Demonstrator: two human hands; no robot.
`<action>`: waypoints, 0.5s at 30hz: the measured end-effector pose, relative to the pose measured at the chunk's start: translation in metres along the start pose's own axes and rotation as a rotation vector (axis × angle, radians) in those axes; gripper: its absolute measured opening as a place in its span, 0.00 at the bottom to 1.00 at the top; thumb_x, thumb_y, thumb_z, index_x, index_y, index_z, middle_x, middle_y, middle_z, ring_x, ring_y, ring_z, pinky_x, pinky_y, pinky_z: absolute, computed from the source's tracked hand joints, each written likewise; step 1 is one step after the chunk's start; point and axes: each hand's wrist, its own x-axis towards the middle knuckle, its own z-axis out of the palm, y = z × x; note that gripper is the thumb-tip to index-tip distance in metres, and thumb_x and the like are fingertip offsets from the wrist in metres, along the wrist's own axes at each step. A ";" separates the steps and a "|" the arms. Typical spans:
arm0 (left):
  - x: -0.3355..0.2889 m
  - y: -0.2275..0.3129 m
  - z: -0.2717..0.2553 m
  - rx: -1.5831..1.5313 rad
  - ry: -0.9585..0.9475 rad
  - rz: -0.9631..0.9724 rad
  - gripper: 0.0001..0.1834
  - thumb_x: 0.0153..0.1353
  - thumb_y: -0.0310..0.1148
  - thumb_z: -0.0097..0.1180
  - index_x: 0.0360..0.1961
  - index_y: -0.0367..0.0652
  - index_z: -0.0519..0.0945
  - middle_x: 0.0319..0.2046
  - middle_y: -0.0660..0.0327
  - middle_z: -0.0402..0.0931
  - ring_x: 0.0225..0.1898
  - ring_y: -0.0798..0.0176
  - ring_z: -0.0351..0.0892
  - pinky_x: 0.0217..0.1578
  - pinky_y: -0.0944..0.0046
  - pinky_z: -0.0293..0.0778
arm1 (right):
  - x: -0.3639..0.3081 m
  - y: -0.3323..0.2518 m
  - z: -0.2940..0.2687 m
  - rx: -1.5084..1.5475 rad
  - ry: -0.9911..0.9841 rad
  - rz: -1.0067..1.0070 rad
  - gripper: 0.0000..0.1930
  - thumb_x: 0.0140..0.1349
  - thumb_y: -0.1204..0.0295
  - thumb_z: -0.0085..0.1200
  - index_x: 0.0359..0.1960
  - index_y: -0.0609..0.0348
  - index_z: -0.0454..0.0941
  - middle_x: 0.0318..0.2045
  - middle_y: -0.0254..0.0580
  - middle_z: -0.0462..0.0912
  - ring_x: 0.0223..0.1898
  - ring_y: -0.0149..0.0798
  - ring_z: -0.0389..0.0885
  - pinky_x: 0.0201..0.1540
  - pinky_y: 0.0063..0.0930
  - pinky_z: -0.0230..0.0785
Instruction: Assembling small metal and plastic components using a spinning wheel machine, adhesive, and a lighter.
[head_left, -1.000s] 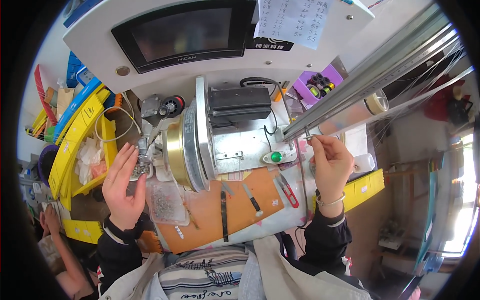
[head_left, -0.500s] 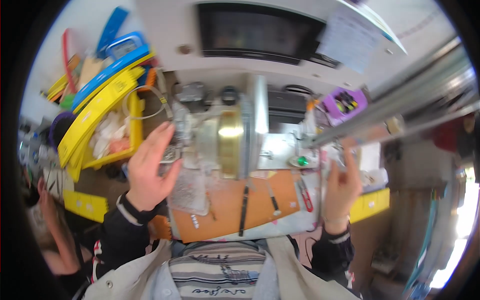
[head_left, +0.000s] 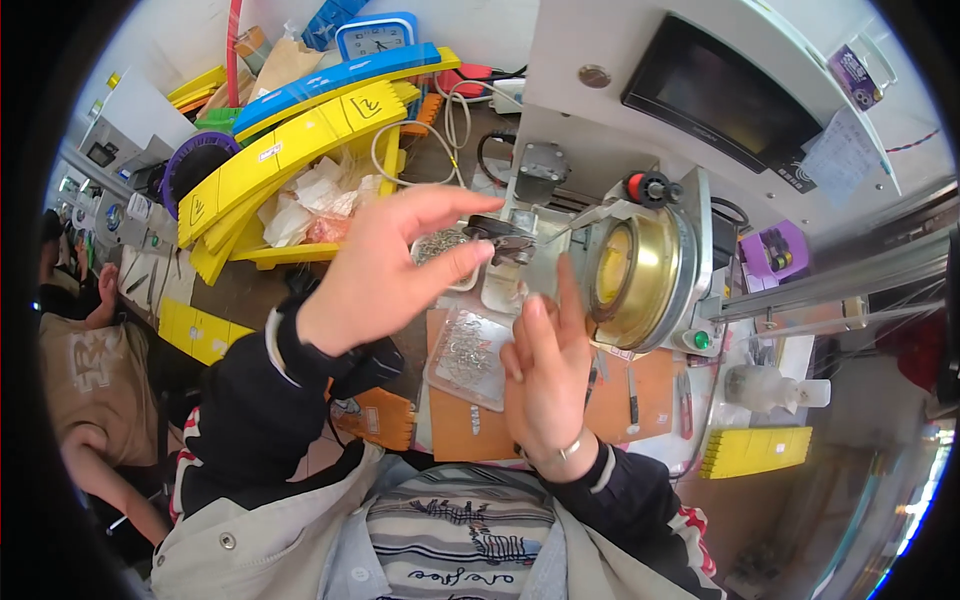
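Left hand [head_left: 385, 270] and right hand [head_left: 550, 375] are close to each other now, but I don't see them clasp. That is the big change: the right hand is no longer out by the long silver metal rail [head_left: 840, 290]. It is over here, in front of the shiny gold metal drum [head_left: 660, 280]. The left hand is still by the small dark metal part [head_left: 505, 240] at the machine's left end. Its thumb and fingers are spread wide, with the thumb tip right up close to that part. I can't tell if it touches.

The right hand points one finger up, just below and to the right of the dark part. Its other fingers curl a bit, and I can't tell if they pinch anything thin.

To me, this means the work is all in one spot now, and the dark part sits between the two hands. Right below it is a clear plastic tray [head_left: 462, 398] with lots of tiny silver metal bits [head_left: 465, 350] inside. The tray lies partly over a flat orange-brown mat [head_left: 655, 390].
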 end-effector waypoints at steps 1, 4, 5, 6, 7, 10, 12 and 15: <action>0.006 0.001 -0.008 0.002 0.001 -0.002 0.20 0.65 0.24 0.59 0.59 0.34 0.77 0.53 0.56 0.79 0.58 0.64 0.77 0.61 0.61 0.71 | 0.011 0.006 0.009 0.045 0.049 -0.082 0.30 0.72 0.72 0.54 0.73 0.60 0.58 0.35 0.26 0.72 0.24 0.17 0.61 0.23 0.14 0.53; 0.027 0.000 -0.023 -0.019 -0.190 -0.068 0.17 0.67 0.24 0.58 0.56 0.32 0.79 0.53 0.56 0.80 0.55 0.66 0.78 0.59 0.63 0.72 | 0.032 0.010 0.017 0.129 0.111 -0.129 0.24 0.74 0.69 0.52 0.69 0.59 0.65 0.29 0.21 0.69 0.23 0.16 0.58 0.23 0.14 0.49; 0.033 -0.002 -0.024 -0.021 -0.193 -0.069 0.17 0.67 0.24 0.58 0.56 0.32 0.79 0.53 0.56 0.80 0.55 0.66 0.78 0.59 0.63 0.72 | 0.035 0.011 0.017 0.165 0.124 -0.093 0.21 0.74 0.68 0.53 0.66 0.58 0.69 0.29 0.20 0.69 0.24 0.16 0.58 0.23 0.14 0.48; 0.040 -0.004 -0.025 -0.087 -0.271 -0.110 0.17 0.67 0.24 0.57 0.56 0.32 0.79 0.52 0.56 0.81 0.54 0.67 0.78 0.58 0.64 0.73 | 0.035 0.013 0.017 0.249 0.169 -0.110 0.14 0.70 0.71 0.59 0.55 0.58 0.81 0.27 0.20 0.73 0.23 0.15 0.58 0.23 0.15 0.45; 0.047 -0.006 -0.026 -0.154 -0.350 -0.151 0.17 0.67 0.24 0.57 0.56 0.32 0.79 0.51 0.57 0.81 0.54 0.68 0.78 0.57 0.64 0.73 | 0.033 0.017 0.014 0.249 0.167 -0.106 0.14 0.70 0.71 0.59 0.55 0.58 0.81 0.27 0.20 0.73 0.23 0.15 0.58 0.23 0.15 0.45; 0.074 -0.011 -0.020 -0.118 -0.499 -0.108 0.16 0.70 0.26 0.54 0.56 0.32 0.79 0.49 0.58 0.82 0.51 0.69 0.78 0.55 0.67 0.74 | 0.029 0.024 -0.001 0.230 0.211 -0.080 0.07 0.72 0.68 0.56 0.46 0.55 0.81 0.21 0.18 0.67 0.20 0.16 0.54 0.23 0.16 0.45; 0.089 -0.011 -0.016 0.017 -0.651 0.016 0.17 0.71 0.29 0.52 0.57 0.32 0.78 0.48 0.58 0.83 0.49 0.69 0.78 0.53 0.66 0.74 | 0.038 0.027 -0.007 0.258 0.222 -0.070 0.07 0.73 0.67 0.54 0.46 0.54 0.80 0.22 0.18 0.66 0.21 0.16 0.54 0.23 0.16 0.45; 0.102 -0.013 -0.009 0.048 -0.740 -0.021 0.17 0.72 0.29 0.51 0.58 0.32 0.77 0.49 0.57 0.82 0.49 0.68 0.78 0.54 0.65 0.73 | 0.043 0.023 -0.002 0.325 0.199 -0.079 0.07 0.74 0.67 0.52 0.47 0.54 0.79 0.25 0.20 0.65 0.22 0.17 0.55 0.24 0.15 0.46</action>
